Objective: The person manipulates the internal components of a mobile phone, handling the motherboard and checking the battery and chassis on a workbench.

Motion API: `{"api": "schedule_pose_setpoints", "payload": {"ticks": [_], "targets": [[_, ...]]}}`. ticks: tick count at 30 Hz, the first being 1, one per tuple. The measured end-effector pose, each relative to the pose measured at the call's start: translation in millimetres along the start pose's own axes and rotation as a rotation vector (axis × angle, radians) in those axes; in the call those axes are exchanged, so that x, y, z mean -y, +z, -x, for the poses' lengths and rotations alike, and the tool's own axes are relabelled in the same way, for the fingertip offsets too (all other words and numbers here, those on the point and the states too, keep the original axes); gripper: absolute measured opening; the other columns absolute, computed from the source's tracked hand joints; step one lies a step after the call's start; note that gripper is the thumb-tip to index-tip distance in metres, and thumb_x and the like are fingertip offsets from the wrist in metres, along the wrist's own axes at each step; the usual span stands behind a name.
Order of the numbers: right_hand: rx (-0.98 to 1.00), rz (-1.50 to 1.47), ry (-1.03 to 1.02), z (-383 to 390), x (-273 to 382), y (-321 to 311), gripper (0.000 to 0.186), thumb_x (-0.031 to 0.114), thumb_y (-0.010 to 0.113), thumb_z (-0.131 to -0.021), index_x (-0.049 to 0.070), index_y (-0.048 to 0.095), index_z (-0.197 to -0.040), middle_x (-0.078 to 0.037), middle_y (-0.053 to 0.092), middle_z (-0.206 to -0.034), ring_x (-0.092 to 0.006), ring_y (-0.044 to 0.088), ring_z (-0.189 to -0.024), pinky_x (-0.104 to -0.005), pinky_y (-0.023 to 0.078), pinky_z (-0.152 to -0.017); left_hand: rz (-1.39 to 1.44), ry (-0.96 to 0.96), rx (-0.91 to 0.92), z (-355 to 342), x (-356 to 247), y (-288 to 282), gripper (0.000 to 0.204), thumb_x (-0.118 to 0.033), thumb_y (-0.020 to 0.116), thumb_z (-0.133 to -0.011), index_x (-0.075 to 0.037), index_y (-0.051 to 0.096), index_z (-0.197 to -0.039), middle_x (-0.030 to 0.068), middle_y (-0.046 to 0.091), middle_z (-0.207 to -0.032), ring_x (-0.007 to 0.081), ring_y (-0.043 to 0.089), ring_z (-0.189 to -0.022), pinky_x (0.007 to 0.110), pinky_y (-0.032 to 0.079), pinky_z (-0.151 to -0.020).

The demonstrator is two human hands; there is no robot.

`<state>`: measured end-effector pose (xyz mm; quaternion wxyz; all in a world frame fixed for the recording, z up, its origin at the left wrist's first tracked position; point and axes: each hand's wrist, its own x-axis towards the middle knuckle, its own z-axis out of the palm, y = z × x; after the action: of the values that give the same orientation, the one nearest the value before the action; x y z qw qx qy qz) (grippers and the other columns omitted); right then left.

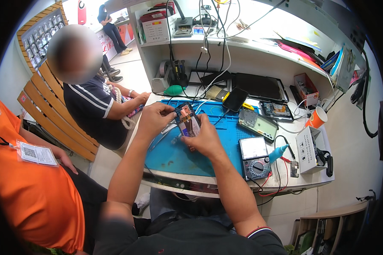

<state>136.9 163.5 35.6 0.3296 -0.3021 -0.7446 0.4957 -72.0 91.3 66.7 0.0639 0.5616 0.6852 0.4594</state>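
Note:
An opened smartphone (189, 120), its inner parts showing, is held above the blue work mat (178, 159). My right hand (204, 137) grips the phone along its right side and lower end, thumb along its edge. At its upper left, my left hand (158, 119) has its fingers pinched together against the phone's edge; whether a small part sits between them is too small to tell. To the right on the mat's edge lie an analog multimeter (256, 159) and a green-backed phone housing (258, 125). Behind them a dark smartphone (235, 100) rests near a brush.
A blue-tipped bottle (278, 153), red and black test leads, a white box (311, 149) and an orange cup (317, 117) crowd the right. Cables hang from the shelf (242, 46). A seated person (89, 97) leans at the table's left; another in an orange shirt (38, 182) is beside me.

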Motion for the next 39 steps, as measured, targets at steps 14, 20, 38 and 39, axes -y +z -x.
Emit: {"api": "schedule_pose_setpoints", "payload": {"ticks": [14, 20, 38, 39], "targets": [[-0.006, 0.095, -0.046, 2, 2, 0, 0.075, 0.022, 0.094, -0.067, -0.002, 0.052, -0.125, -0.023, 0.073, -0.111, -0.0343, 0.075, -0.099, -0.0402, 0.059, -0.086, 0.011, 0.031, 0.043, -4, 10, -5, 0.024, -0.013, 0.087, -0.079, 0.003, 0.076, -0.094, 0.0103, 0.074, -0.086, 0.0145, 0.07, -0.073, 0.029, 0.058, -0.071], [0.05, 0.119, -0.025, 3, 4, -2, 0.078, 0.023, 0.094, -0.067, -0.003, 0.051, -0.128, -0.025, 0.072, -0.118, -0.0383, 0.073, -0.11, -0.0419, 0.056, -0.096, -0.02, 0.072, 0.111, -7, 15, -12, 0.025, -0.014, 0.087, -0.076, 0.002, 0.073, -0.091, 0.0069, 0.071, -0.079, 0.0125, 0.067, -0.07, 0.028, 0.056, -0.068], [0.102, 0.087, 0.032, -1, -4, -4, 0.082, 0.023, 0.095, -0.066, -0.004, 0.052, -0.13, -0.025, 0.071, -0.121, -0.0386, 0.073, -0.108, -0.042, 0.056, -0.097, 0.462, -0.075, 0.219, 0, 31, -8, 0.027, -0.008, 0.085, -0.088, 0.0, 0.074, -0.111, -0.003, 0.066, -0.09, 0.004, 0.062, -0.08, 0.019, 0.052, -0.072], [0.111, 0.07, 0.038, -1, -3, -4, 0.082, 0.023, 0.095, -0.066, -0.003, 0.052, -0.13, -0.025, 0.071, -0.122, -0.0388, 0.073, -0.108, -0.0418, 0.056, -0.098, 0.49, -0.089, 0.242, -1, 31, -9, 0.032, -0.009, 0.085, -0.089, 0.001, 0.074, -0.117, -0.0037, 0.065, -0.092, 0.0035, 0.062, -0.082, 0.018, 0.051, -0.074]]}}
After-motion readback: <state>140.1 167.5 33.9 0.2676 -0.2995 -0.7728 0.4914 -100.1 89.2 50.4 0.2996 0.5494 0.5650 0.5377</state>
